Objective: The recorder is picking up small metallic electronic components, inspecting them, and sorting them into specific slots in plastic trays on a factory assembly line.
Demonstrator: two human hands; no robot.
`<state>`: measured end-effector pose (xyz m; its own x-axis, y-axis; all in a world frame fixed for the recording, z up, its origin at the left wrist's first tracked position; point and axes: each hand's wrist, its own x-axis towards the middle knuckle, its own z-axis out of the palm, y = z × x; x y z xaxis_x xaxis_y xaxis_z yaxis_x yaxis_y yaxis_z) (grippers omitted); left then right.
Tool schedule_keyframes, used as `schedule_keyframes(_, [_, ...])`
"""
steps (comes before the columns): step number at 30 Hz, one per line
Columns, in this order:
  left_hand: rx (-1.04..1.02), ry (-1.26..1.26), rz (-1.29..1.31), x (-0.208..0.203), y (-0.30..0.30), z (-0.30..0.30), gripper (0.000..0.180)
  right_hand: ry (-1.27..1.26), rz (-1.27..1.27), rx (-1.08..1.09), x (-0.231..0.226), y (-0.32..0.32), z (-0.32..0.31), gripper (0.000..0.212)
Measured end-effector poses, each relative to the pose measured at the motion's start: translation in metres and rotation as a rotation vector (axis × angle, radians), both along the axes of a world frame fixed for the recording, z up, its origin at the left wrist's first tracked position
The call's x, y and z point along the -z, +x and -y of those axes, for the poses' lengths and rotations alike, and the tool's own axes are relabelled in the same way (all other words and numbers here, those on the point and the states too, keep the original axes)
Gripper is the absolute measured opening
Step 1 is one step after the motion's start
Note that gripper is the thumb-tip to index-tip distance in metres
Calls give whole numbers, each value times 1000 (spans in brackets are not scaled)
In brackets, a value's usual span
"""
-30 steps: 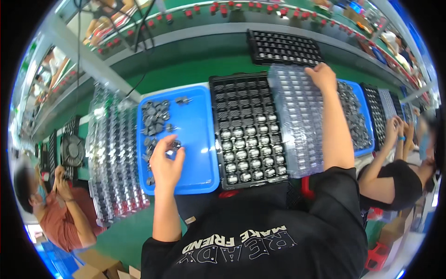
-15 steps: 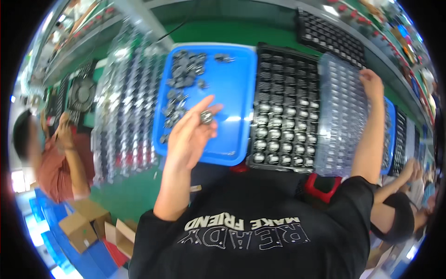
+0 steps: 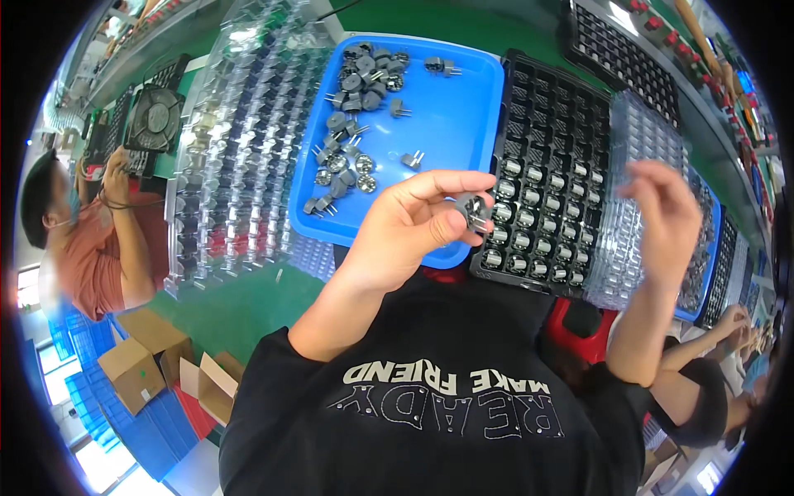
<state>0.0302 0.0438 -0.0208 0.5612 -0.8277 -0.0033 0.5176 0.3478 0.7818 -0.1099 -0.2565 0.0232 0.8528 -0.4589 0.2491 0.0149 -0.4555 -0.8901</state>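
One dark fan (image 3: 155, 118) sits far L, nr a co-worker's hand (image 3: 117, 172). Next come clear plastic sheets (image 3: 236, 169), then our blue tray (image 3: 447, 107) w/ loose grey pinned parts (image 3: 364, 78), mostly along its L side. Of our hands, the L hand (image 3: 456, 208) pinches one grey part (image 3: 471, 212) btwn thumb & fingers, over the tray's near R corner, beside the black tray (image 3: 542, 87). R hand (image 3: 662, 207), blurred, is half open, apparently empty, by another clear sheet (image 3: 645, 128).
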Motion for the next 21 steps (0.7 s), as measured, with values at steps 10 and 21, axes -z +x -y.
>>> schedule_keyframes(10, [-89, -24, 91, -4, -21, 12, 48, -140, 241, -30, 9, 15, -143, 31])
schedule_keyframes(21, [-131, 7, 164, -10, -25, 2, 44, -343, 364, -80, 10, 15, -144, 33])
